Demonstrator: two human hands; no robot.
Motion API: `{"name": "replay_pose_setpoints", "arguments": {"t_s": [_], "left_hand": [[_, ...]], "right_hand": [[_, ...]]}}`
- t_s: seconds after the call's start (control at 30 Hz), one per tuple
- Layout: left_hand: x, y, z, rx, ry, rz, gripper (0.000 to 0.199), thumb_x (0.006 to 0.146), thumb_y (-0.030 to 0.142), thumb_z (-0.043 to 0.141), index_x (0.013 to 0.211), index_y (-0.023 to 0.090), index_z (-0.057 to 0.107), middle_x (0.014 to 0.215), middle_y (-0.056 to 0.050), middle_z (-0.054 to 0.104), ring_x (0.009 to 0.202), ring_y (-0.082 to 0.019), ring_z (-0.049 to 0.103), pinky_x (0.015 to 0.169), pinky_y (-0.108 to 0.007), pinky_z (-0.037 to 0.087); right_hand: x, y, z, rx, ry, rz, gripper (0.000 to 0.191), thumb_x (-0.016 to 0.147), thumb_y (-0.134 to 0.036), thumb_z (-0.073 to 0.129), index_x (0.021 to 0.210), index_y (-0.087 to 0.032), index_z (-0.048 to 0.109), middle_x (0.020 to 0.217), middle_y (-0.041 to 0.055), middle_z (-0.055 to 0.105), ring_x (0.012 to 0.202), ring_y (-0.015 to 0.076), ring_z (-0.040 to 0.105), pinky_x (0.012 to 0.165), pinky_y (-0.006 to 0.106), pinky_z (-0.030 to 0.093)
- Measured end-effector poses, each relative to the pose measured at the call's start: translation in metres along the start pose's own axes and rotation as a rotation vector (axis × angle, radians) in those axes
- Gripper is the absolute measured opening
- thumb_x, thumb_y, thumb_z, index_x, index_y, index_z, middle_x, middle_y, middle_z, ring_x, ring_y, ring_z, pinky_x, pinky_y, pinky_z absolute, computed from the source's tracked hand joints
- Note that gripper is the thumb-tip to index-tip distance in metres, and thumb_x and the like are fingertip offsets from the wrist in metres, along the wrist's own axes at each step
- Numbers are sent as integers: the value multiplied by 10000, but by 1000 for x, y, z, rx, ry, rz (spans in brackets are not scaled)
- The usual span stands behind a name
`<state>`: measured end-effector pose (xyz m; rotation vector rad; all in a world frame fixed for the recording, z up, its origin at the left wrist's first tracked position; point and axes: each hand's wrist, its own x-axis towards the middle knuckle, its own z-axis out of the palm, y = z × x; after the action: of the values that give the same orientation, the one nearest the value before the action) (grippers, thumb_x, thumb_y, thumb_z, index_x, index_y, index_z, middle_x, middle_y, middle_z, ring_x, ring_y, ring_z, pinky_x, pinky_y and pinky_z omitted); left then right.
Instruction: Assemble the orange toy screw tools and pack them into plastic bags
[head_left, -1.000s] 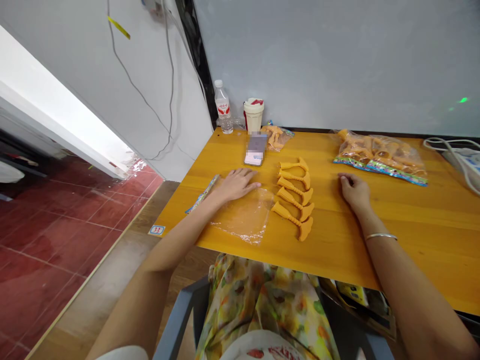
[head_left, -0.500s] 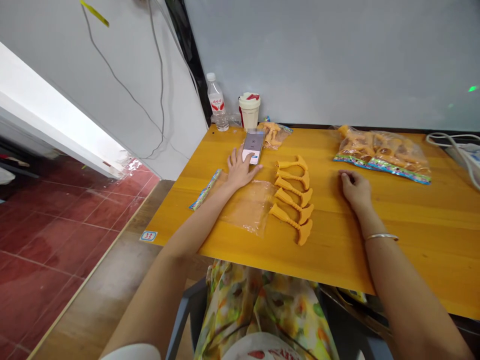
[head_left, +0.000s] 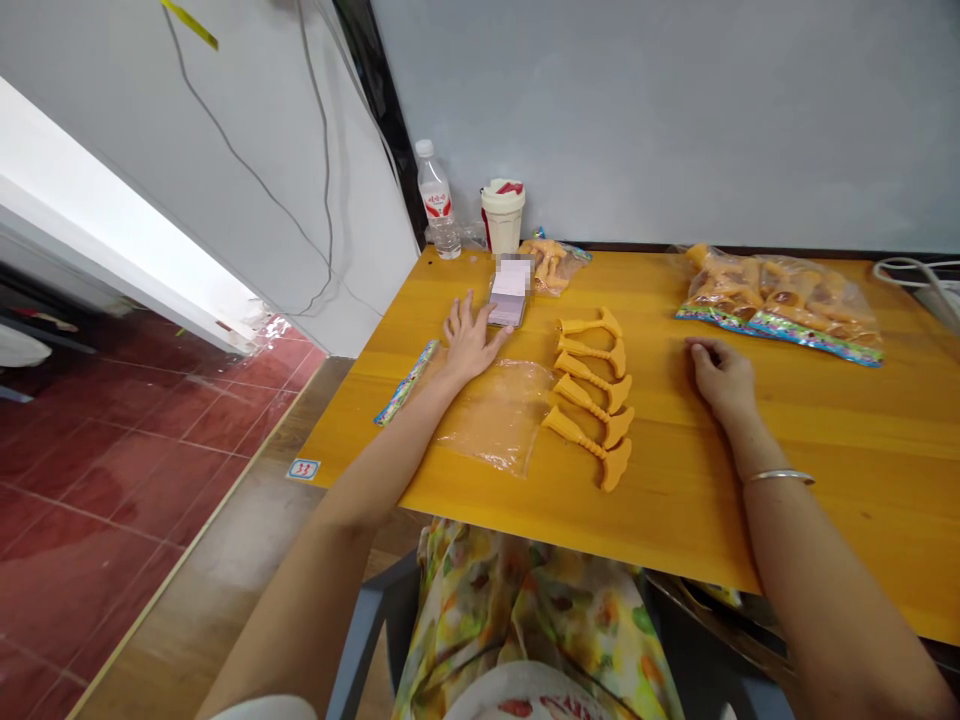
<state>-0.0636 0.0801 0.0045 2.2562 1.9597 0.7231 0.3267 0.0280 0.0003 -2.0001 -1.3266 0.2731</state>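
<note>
My left hand [head_left: 471, 340] lies with spread fingers at the lower edge of a phone [head_left: 510, 290], its index finger by the screen. Under and beside that forearm is a flat clear plastic bag [head_left: 495, 415] with a colourful header strip [head_left: 407, 382]. Several orange toy hammers [head_left: 592, 397] lie in a column right of the bag, heads to the right. My right hand [head_left: 721, 378] rests on the table with curled fingers, apart from the hammers; whether anything is inside the fingers is hidden. A silver bangle [head_left: 780, 477] circles that wrist.
Bags of orange toy pieces [head_left: 780, 300] lie at the back right, and a smaller bag [head_left: 553, 268] lies behind the phone. A water bottle [head_left: 439, 205] and a lidded cup [head_left: 502, 215] stand at the back left. A white cable [head_left: 919, 268] lies far right.
The phone screen shows a different, lighter page. My left index finger has drawn back slightly on the phone. The view has shifted a little; my right hand stays resting.
</note>
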Motion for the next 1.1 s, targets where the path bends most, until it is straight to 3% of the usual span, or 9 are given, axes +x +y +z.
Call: {"name": "replay_pose_setpoints", "arguments": {"t_s": [0.63, 0.9, 1.1], "left_hand": [[1, 3, 1, -4, -2, -10, 631, 967, 625, 378, 1495, 283, 419, 1683, -109, 162, 1547, -364, 139, 1185, -597, 232], [55, 19, -10, -53, 2, -21, 624, 944, 622, 449, 1487, 315, 433, 1685, -79, 168, 1542, -368, 153, 1190, -622, 198], [82, 23, 3, -93, 46, -63, 549, 982, 599, 379, 1446, 331, 498, 1678, -68, 200, 1547, -336, 155, 1201, -609, 192]], "right_hand": [[0, 0, 0, 11, -8, -2, 352, 914, -299, 509, 1149, -162, 733, 1045, 126, 761, 872, 210, 639, 825, 317, 471], [0, -1, -1, 12, -28, 0, 379, 928, -307, 500, 1165, -126, 734, 1089, 155, 750, 935, 236, 659, 866, 339, 480], [3, 4, 0, 42, -46, 0, 366, 926, -318, 500, 1155, -155, 734, 1067, 129, 755, 946, 234, 664, 901, 347, 490]]}}
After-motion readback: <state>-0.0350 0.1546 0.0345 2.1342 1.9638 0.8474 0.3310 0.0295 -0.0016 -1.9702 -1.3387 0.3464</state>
